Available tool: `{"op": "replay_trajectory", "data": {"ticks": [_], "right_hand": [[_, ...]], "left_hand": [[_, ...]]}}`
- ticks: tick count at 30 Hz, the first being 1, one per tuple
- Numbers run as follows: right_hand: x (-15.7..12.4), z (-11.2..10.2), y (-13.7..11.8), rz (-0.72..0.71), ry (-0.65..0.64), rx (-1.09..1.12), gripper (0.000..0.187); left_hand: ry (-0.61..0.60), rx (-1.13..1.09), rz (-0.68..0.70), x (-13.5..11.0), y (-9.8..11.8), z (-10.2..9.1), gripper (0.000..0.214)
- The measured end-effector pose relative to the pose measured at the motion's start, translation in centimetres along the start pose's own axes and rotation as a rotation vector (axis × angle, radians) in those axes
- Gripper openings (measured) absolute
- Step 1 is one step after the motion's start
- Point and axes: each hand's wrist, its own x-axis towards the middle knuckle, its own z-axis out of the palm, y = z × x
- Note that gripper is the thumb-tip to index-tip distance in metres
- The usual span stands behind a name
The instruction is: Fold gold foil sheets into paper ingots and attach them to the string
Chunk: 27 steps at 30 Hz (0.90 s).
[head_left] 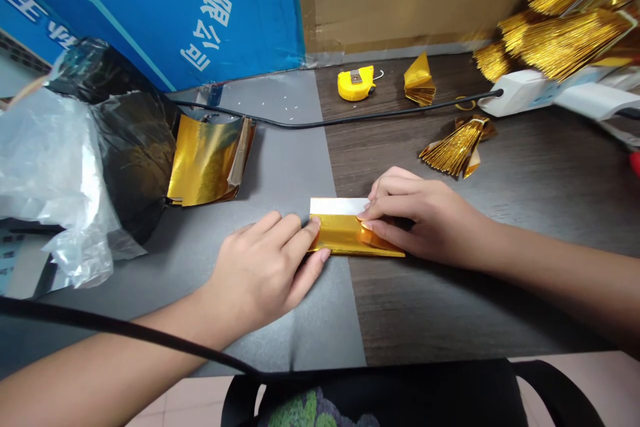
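A folded sheet of gold foil paper (336,235) lies on the table in front of me, with a white strip showing along its far edge. My left hand (267,264) grips the sheet's left end, thumb at the near edge and fingers on top. At the right part of the sheet, my right hand (415,217) is closed, its thumb and fingertips pinching the foil at a curled spot. The right end of the paper is partly hidden under that hand.
Beyond the hands are a yellow tape measure (356,83), a folded gold piece (420,80), a pleated gold fan (457,147) and a black cable (300,126) running to a white power strip (520,94). Gold sheets (205,160) stand by a black plastic bag (133,167) at left.
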Motion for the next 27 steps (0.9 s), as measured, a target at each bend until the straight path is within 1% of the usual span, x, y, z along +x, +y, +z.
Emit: {"op": "replay_trajectory", "data": {"ticks": [4, 9, 14, 18, 24, 27], "right_hand": [[0.0, 0.0, 0.1, 0.007, -0.015, -0.010, 0.015], [0.1, -0.1, 0.2, 0.005, -0.034, -0.028, 0.016], [0.1, -0.2, 0.4, 0.027, -0.057, -0.028, 0.015], [0.0, -0.1, 0.5, 0.022, -0.050, -0.020, 0.013], [0.2, -0.2, 1.3, -0.068, -0.039, 0.030, 0.012], [0.6, -0.5, 2.1, -0.144, -0.081, 0.087, 0.012]], "left_hand": [[-0.002, -0.050, 0.002, 0.1, -0.1, 0.0, 0.032], [-0.060, -0.135, 0.043, 0.2, -0.3, 0.3, 0.029], [-0.073, -0.100, 0.057, 0.2, -0.2, 0.3, 0.031], [-0.080, -0.062, 0.069, 0.1, -0.3, 0.3, 0.037], [-0.081, -0.082, 0.104, 0.1, -0.4, 0.3, 0.044], [-0.078, -0.114, 0.137, 0.1, -0.3, 0.1, 0.044]]}}
